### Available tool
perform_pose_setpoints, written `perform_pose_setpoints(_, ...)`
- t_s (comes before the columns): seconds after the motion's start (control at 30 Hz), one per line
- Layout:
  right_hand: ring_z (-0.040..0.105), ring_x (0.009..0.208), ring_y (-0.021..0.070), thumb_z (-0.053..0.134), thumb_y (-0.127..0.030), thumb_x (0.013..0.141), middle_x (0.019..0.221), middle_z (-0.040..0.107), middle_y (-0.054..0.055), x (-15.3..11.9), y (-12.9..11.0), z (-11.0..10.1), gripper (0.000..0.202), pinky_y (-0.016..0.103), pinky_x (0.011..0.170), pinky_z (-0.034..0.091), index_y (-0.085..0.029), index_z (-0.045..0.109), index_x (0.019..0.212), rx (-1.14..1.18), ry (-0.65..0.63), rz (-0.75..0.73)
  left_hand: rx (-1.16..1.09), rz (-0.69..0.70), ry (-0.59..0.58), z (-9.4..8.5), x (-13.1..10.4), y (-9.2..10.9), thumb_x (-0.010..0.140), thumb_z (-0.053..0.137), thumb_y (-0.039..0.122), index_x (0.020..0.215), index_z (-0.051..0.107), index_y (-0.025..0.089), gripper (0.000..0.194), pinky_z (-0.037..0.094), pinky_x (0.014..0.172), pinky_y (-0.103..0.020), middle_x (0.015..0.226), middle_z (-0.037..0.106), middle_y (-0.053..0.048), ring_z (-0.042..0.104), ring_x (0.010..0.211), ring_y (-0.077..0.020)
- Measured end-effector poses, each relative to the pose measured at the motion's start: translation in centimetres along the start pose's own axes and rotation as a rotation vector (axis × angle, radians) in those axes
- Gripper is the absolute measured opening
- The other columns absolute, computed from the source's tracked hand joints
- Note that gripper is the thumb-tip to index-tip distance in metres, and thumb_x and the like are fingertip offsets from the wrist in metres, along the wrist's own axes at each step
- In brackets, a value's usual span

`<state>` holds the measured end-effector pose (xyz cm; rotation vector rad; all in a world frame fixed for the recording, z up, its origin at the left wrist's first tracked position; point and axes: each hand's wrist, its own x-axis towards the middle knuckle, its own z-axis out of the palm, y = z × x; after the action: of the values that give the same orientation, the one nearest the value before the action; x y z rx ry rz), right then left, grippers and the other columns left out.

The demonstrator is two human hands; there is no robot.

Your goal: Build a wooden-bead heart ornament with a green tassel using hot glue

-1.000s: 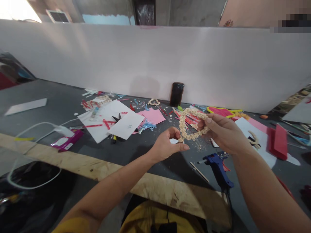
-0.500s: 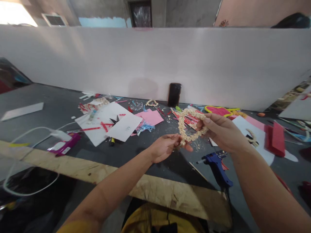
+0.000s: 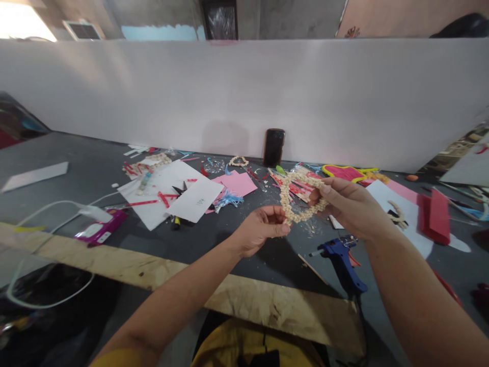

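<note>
Held up over the dark tabletop is a heart-shaped ring [image 3: 284, 196] covered in small cream, bead-like bits. My right hand [image 3: 346, 206] grips its right side between thumb and fingers. At its lower left tip, my left hand [image 3: 264, 230] pinches the ring with thumb and fingertips. A blue glue gun [image 3: 343, 262] lies on the table below my right hand, with a thin stick [image 3: 311, 268] beside its nozzle. A smaller cream ring [image 3: 239, 161] of similar make rests farther back.
A phone [image 3: 274, 147] leans against the white partition [image 3: 171, 97]. White sheets [image 3: 196, 201], pink paper [image 3: 242, 184] and pliers-like black tips lie left of centre. A purple power strip [image 3: 102, 228] with a white cable sits at left. Red folded paper [image 3: 435, 216] is at right.
My left hand has turned and shifted its grip at the ring's lower tip, with the thumb now on top. The ring and my right hand have stayed almost in place.
</note>
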<state>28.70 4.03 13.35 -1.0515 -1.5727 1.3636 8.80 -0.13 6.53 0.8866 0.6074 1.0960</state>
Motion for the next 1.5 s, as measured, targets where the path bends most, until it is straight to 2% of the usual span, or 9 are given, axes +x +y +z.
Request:
perform_pose_setpoints(0.23, 0.056, 0.068, 0.0101, 0.067, -0.048, 0.076, 0.078, 0.060, 0.001, 0.1, 0.0, 0.1, 0.028, 0.018, 0.052, 0.050, -0.021, 0.064, 0.081, 0.005, -0.001, -0.006, 0.077, 0.135, 0.076, 0.5, 0.3, -0.4, 0.052, 0.087, 0.019, 0.081, 0.057, 0.015, 0.042, 0.037, 0.066, -0.019, 0.072, 0.051, 0.006, 0.046, 0.065, -0.0052)
perform_pose_setpoints(0.53, 0.057, 0.071, 0.0110, 0.067, -0.048, 0.076, 0.079, 0.061, 0.001, 0.1, 0.3, 0.1, 0.027, 0.019, 0.054, 0.050, -0.022, 0.064, 0.081, 0.004, 0.026, -0.005, 0.181, 0.171, 0.093, 0.4, 0.3, -0.6, 0.051, 0.087, 0.024, 0.086, 0.052, 0.016, 0.050, 0.038, 0.069, -0.022, 0.075, 0.050, 0.005, 0.047, 0.068, -0.0077)
perform_pose_setpoints(0.67, 0.057, 0.070, 0.0112, 0.067, -0.048, 0.077, 0.079, 0.061, 0.001, 0.2, 0.4, 0.2, 0.027, 0.020, 0.054, 0.050, -0.022, 0.065, 0.083, 0.024, 0.012, 0.005, 0.195, 0.155, 0.017, 0.4, 0.0, -0.4, 0.051, 0.088, 0.028, 0.090, 0.053, 0.017, 0.054, 0.039, 0.071, -0.024, 0.075, 0.050, 0.005, 0.048, 0.069, -0.0084)
perform_pose_setpoints(0.8, 0.057, 0.068, 0.0108, 0.066, -0.048, 0.077, 0.079, 0.061, 0.001, 0.1, 0.5, 0.2, 0.027, 0.020, 0.054, 0.049, -0.022, 0.065, 0.082, 0.019, 0.000, 0.021, 0.195, 0.111, -0.054, 0.0, -0.4, -0.4, 0.052, 0.088, 0.029, 0.092, 0.053, 0.017, 0.054, 0.040, 0.078, -0.025, 0.084, 0.052, 0.002, 0.051, 0.078, -0.0103)
perform_pose_setpoints(1.03, 0.057, 0.071, 0.0109, 0.067, -0.048, 0.076, 0.080, 0.060, 0.001, -0.5, 0.6, 0.7, 0.028, 0.020, 0.056, 0.050, -0.021, 0.064, 0.083, 0.025, -0.045, 0.082, 0.290, 0.030, -0.129, -1.9, -1.5, -0.6, 0.058, 0.085, 0.023, 0.101, 0.056, 0.016, 0.053, 0.040, 0.089, -0.029, 0.096, 0.056, -0.002, 0.055, 0.091, -0.0138)
perform_pose_setpoints(1.17, 0.057, 0.069, 0.0112, 0.069, -0.049, 0.074, 0.079, 0.060, 0.001, -1.0, 0.8, 1.2, 0.030, 0.020, 0.054, 0.050, -0.021, 0.063, 0.082, 0.049, -0.066, 0.132, 0.371, -0.044, -0.175, -3.3, -2.6, -0.7, 0.060, 0.083, 0.021, 0.114, 0.056, 0.016, 0.061, 0.039, 0.096, -0.037, 0.112, 0.059, -0.009, 0.055, 0.106, -0.0208)
perform_pose_setpoints(1.27, 0.058, 0.070, 0.0111, 0.069, -0.049, 0.074, 0.079, 0.061, 0.002, -1.3, 1.3, 1.6, 0.031, 0.019, 0.053, 0.050, -0.020, 0.063, 0.082, 0.052, -0.096, 0.156, 0.422, -0.066, -0.181, -4.4, -3.5, -0.8, 0.061, 0.083, 0.020, 0.123, 0.053, 0.018, 0.069, 0.032, 0.105, -0.043, 0.130, 0.052, -0.014, 0.048, 0.121, -0.0257)
perform_pose_setpoints(1.4, 0.057, 0.068, 0.0090, 0.067, -0.049, 0.076, 0.078, 0.061, 0.000, -1.7, 1.8, 2.0, 0.030, 0.018, 0.053, 0.049, -0.021, 0.063, 0.084, 0.063, -0.121, 0.178, 0.406, -0.054, -0.214, -5.2, -4.7, -1.2, 0.061, 0.084, 0.020, 0.133, 0.044, 0.024, 0.082, 0.020, 0.113, -0.043, 0.147, 0.037, -0.012, 0.033, 0.136, -0.0248)
perform_pose_setpoints(1.5, 0.056, 0.066, 0.0079, 0.067, -0.049, 0.076, 0.078, 0.060, -0.001, -2.1, 1.9, 2.3, 0.030, 0.016, 0.051, 0.048, -0.021, 0.062, 0.084, 0.069, -0.144, 0.197, 0.263, -0.098, -0.286, -4.6, -6.0, -1.6, 0.063, 0.083, 0.024, 0.134, 0.042, 0.026, 0.082, 0.022, 0.112, -0.044, 0.144, 0.041, -0.012, 0.038, 0.134, -0.0236)
